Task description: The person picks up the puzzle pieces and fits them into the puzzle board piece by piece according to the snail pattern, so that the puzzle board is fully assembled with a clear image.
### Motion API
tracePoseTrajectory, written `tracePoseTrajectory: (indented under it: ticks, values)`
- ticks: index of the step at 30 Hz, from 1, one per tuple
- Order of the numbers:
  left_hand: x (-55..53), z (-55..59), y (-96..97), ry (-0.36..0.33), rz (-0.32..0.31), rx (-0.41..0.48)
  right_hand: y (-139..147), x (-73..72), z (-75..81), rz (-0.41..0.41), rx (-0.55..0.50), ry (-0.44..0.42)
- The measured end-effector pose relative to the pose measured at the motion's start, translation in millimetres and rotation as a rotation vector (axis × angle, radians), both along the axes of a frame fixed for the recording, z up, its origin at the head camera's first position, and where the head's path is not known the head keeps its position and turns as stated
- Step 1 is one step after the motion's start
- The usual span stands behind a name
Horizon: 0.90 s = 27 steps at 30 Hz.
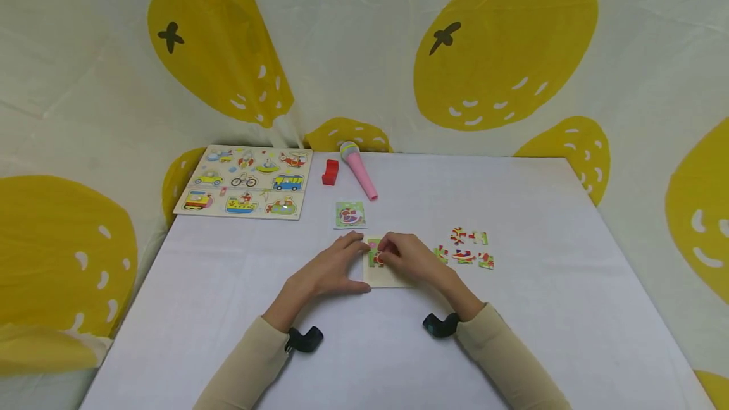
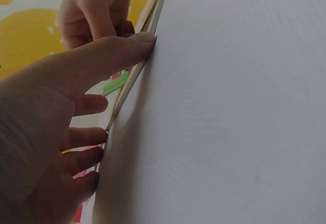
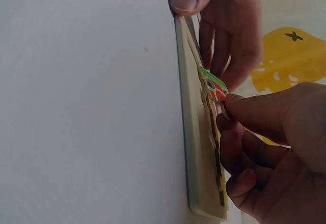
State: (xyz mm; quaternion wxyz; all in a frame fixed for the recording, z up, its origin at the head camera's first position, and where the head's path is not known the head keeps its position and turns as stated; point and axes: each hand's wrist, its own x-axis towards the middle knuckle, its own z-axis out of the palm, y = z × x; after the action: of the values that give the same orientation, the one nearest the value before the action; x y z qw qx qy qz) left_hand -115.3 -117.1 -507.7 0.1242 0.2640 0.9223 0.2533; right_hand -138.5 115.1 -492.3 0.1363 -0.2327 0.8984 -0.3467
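Note:
A small wooden puzzle board [image 1: 389,278] lies flat on the table. My left hand [image 1: 327,267] holds its left side, with the thumb on the near edge and the fingers around the far corner. Over the board, my right hand [image 1: 411,257] pinches a puzzle piece [image 3: 220,95] between thumb and index finger, in contact with pieces in the board. Green and red jigsaw pieces [image 1: 373,258] fill the board's far left part. To the right, several loose puzzle pieces [image 1: 464,257] lie in two rows, one partly hidden by my right hand.
Behind the board lies a square picture card [image 1: 350,214]. Farther back are a red block [image 1: 330,172] and a pink toy microphone [image 1: 360,173]. A larger vehicle puzzle [image 1: 243,182] rests at the table's back left corner. A lemon-patterned curtain [image 1: 353,49] hangs behind the table.

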Motion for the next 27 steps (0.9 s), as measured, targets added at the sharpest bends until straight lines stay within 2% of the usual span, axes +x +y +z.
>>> tracePoseTrajectory:
  ticks: [5, 11, 18, 27]
  values:
    - [-0.1, 0.4, 0.4, 0.003, -0.013, 0.01, -5.0, 1.5, -2.0, -0.025, 0.047, 0.033]
    - [-0.2, 1.7, 0.8, -0.003, -0.016, -0.004, -6.9, 2.2, -2.8, -0.02, 0.051, 0.078]
    - [0.7, 1.9, 0.8, -0.007, -0.012, -0.007, -5.0, 4.1, -1.2, -0.004, 0.066, 0.053]
    - [0.8, 0.5, 0.4, 0.002, -0.012, -0.011, -4.8, 3.5, -2.0, 0.023, 0.088, 0.077]
